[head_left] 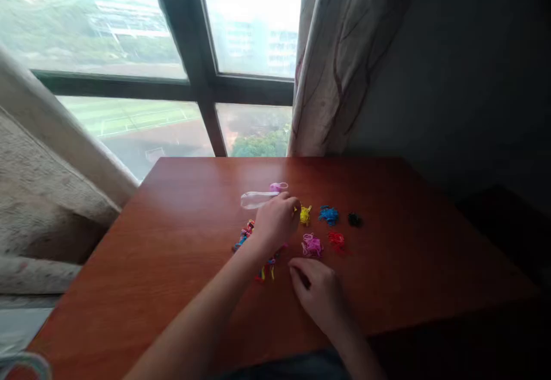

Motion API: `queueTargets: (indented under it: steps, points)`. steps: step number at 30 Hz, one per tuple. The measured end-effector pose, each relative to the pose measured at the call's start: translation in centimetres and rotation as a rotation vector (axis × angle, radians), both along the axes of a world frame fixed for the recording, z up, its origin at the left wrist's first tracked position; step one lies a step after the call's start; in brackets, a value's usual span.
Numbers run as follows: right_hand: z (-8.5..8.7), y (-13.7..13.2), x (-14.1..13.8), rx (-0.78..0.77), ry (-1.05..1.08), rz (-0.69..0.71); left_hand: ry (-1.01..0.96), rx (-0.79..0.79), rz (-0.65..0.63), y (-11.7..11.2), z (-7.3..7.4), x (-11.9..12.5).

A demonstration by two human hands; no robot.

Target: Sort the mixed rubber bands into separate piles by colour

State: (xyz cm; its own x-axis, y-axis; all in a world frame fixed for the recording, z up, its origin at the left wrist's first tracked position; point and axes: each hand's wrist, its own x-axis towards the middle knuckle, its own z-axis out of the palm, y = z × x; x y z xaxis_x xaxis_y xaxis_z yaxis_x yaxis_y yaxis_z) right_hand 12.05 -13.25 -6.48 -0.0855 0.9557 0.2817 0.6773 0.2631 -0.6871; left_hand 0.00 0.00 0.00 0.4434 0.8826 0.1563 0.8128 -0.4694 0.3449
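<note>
My left hand (pixel 279 218) is over the middle of the table, its fingers pinched together beside a pile of yellow elastic bands (pixel 305 214). A bit of yellow shows at its fingertips, but I cannot tell whether it is held. A mixed heap of coloured bands (pixel 243 236) lies partly hidden under my left hand and forearm. My right hand (pixel 317 289) rests lower down, thumb and forefinger pressed together, just below a pile of pink-purple bands (pixel 312 245). Anything between those fingertips is too small to make out.
Blue bands (pixel 329 214), black bands (pixel 354 219) and red bands (pixel 336 241) form separate piles to the right. Behind my left hand lie a clear plastic bag (pixel 252 200) and light-pink bands (pixel 278 186). The wooden table (pixel 172 225) meets a window and curtains (pixel 331 70).
</note>
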Motion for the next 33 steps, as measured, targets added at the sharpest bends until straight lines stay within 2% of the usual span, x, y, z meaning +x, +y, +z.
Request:
queueTargets:
  steps: [4, 7, 11, 15, 19, 24, 28, 30, 32, 33]
  points:
    - [-0.3, -0.1, 0.0, -0.005, -0.002, 0.000, -0.005, -0.014, -0.010, 1.3, -0.8, 1.5]
    - [-0.3, 0.0, 0.0, -0.008, 0.003, 0.003, -0.043, -0.008, 0.001, 1.3, -0.8, 1.1]
    - [-0.1, 0.0, 0.0, -0.018, 0.003, 0.012, -0.118, -0.006, 0.002, -0.1, -0.4, -1.2]
    - [0.1, 0.0, -0.1, -0.029, -0.007, 0.009, -0.230, -0.011, 0.000, -2.6, -0.3, -4.0]
    - [0.1, -0.1, -0.1, -0.022, -0.022, 0.005, -0.436, -0.072, 0.058, -5.3, -0.9, -6.9]
    - [0.0, 0.0, -0.1, -0.017, -0.025, -0.004, -0.442, -0.127, 0.116, -7.2, -1.8, -9.4]
    - [-0.1, 0.0, -0.1, -0.025, -0.047, 0.002, -0.325, -0.072, 0.097, -6.3, -1.2, -8.1]
    - [-0.1, 0.0, -0.1, -0.028, -0.050, 0.005, -0.177, -0.029, 0.046, -4.9, -0.5, -6.2]
    - [-0.2, -0.1, -0.1, -0.024, -0.040, 0.005, 0.072, 0.004, -0.001, -3.2, 0.1, -3.9]
    - [-0.2, -0.1, -0.1, -0.019, -0.033, 0.004, 0.115, 0.006, -0.011, -2.2, 0.3, -2.8]
